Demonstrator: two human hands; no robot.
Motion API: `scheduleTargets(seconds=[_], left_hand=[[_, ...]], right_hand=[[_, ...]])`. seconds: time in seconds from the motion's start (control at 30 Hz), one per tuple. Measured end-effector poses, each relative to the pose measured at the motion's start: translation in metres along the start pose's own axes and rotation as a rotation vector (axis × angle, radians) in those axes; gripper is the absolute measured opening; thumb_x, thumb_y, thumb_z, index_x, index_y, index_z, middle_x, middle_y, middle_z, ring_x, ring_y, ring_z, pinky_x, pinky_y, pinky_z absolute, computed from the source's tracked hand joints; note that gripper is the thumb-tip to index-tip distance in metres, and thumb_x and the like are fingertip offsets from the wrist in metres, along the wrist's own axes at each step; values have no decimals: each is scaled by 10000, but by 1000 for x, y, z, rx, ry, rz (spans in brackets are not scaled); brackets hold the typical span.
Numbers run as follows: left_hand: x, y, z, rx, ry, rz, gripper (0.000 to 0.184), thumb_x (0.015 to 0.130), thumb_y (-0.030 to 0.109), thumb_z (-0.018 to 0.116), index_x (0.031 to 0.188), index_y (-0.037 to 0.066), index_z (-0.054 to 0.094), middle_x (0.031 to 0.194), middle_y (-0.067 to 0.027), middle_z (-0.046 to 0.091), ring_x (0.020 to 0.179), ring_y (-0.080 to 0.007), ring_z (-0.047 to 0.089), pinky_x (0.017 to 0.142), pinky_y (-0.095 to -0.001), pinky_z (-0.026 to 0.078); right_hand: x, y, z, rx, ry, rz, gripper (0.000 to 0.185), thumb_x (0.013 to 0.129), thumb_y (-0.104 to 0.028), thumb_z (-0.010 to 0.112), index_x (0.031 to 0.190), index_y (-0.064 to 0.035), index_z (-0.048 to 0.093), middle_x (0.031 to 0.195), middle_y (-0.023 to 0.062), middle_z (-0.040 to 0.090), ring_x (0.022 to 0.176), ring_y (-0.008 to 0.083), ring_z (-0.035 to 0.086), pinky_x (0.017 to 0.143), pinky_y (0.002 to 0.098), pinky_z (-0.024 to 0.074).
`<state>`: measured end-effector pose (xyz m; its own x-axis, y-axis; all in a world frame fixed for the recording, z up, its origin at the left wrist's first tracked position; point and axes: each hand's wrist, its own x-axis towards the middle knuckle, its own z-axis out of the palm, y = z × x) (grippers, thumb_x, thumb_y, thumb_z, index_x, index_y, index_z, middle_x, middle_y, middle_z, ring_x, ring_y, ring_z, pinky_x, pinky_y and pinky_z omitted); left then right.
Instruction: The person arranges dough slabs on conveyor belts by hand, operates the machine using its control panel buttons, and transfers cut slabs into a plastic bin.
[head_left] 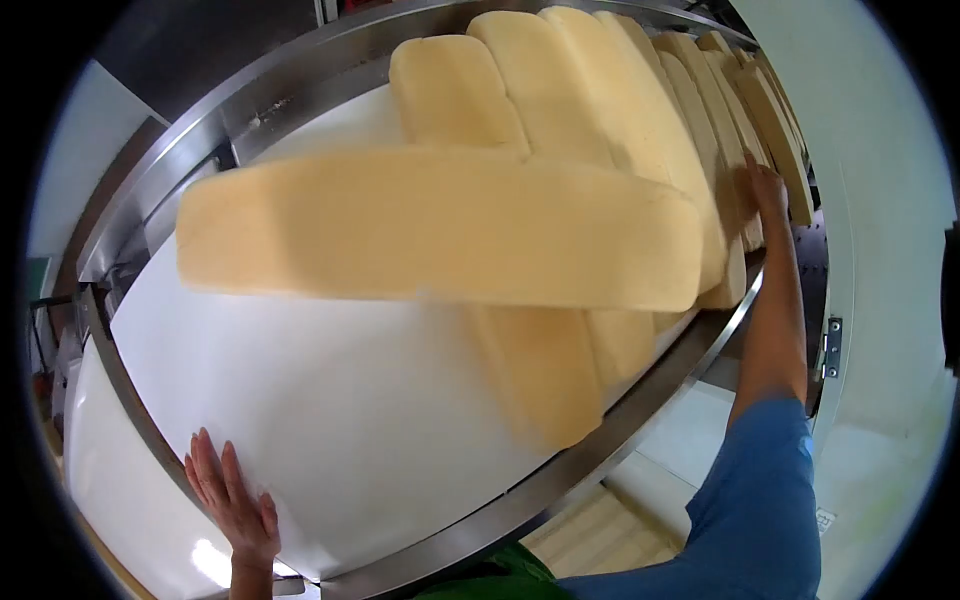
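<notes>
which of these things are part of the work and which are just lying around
In the work:
- blurred pale slab across the others
- overlapping slabs
- white surface, metal rim
- left hand, right hand

Apparently just there:
- metal hinge
- pale panel

Long pale-yellow block [440, 230] bars the way
On its near side, a hand could pass over the smooth white board [330, 390].

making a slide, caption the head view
Right hand at overlapping long pale-yellow slabs, another slab blurred across them, left hand at a white surface's edge.
</notes>
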<state>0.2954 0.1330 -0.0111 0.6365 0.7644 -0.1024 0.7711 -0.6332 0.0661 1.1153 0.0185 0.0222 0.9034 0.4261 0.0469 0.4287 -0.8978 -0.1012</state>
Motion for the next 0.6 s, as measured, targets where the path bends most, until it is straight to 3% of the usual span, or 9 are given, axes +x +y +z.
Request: scheduleTargets(seconds=[0.03, 0.07, 0.13, 0.17, 0.23, 0.37, 0.5, 0.57, 0.6], left_hand=[[-3, -3, -1, 13, 1, -2, 600, 944, 457, 240, 1403, 77, 308, 1459, -212, 240, 1354, -389, 229, 1070, -580, 152], [-5, -6, 1, -10, 8, -2, 595, 943, 451, 241, 1406, 83, 306, 1460, -210, 239, 1356, -389, 223, 1071, -583, 146], [-5, -7, 3, -19, 19, -12, 590, 943, 445, 242, 1409, 88, 304, 1460, -209, 238, 1358, -389, 217, 1071, -586, 141], [-3, -7, 4, -17, 30, -24, 581, 942, 429, 249, 1411, 90, 301, 1460, -209, 237, 1360, -387, 212, 1071, -587, 138], [1, -8, 6, -36, 73, -41, 570, 927, 378, 307, 1418, 89, 290, 1461, -216, 229, 1360, -391, 208, 1069, -597, 132], [-3, -16, 11, -81, 135, -56, 610, 887, 364, 391, 1416, 80, 283, 1462, -229, 218, 1355, -411, 207, 1061, -617, 130], [4, -13, 7, -134, 188, -91, 633, 890, 391, 387, 1418, 66, 254, 1465, -233, 212, 1361, -411, 193, 1065, -608, 132], [2, -14, 7, -149, 264, -42, 678, 894, 411, 396, 1426, 38, 202, 1426, -233, 258, 1324, -388, 260, 1068, -557, 172], [2, -14, 9, -135, 276, -49, 678, 894, 411, 396, 1426, 38, 202, 1426, -233, 258, 1324, -388, 260, 1068, -557, 172]], right_hand=[[-6, -2, -2, 62, 33, 3, 679, 755, -634, 601, 906, 21, 693, 791, 109, 683, 722, 227, 629, 655, 363, 465], [-5, -9, -1, 77, 32, 2, 679, 755, -634, 601, 906, 21, 693, 791, 109, 683, 722, 227, 629, 655, 363, 465], [-5, -31, 6, -123, -101, 52, 673, 775, -617, 601, 1053, -7, 662, 973, 121, 671, 858, 218, 623, 746, 341, 467], [-12, -40, 15, -112, -105, 47, 673, 775, -617, 601, 1053, -7, 662, 973, 121, 671, 858, 218, 623, 746, 341, 467], [-27, -70, 27, 564, -102, -83, 826, 755, -678, 561, 1236, -7, 550, 1195, 197, 577, 1088, 286, 555, 932, 369, 414], [-17, -78, 35, 731, -154, -58, 779, 732, -564, 681, 1257, -8, 534, 1192, 163, 577, 1066, 246, 553, 922, 340, 415], [-41, -97, 27, 648, -101, -33, 748, 726, -537, 700, 1229, -2, 554, 1179, 143, 587, 1021, 224, 571, 888, 330, 433], [-76, -113, 23, 849, -313, -117, 654, 750, -474, 708, 1170, 11, 586, 1104, 121, 621, 935, 195, 595, 828, 305, 456], [-96, -126, 20, 866, -313, -129, 654, 750, -474, 708, 1170, 11, 586, 1104, 121, 621, 935, 195, 595, 828, 305, 456]])
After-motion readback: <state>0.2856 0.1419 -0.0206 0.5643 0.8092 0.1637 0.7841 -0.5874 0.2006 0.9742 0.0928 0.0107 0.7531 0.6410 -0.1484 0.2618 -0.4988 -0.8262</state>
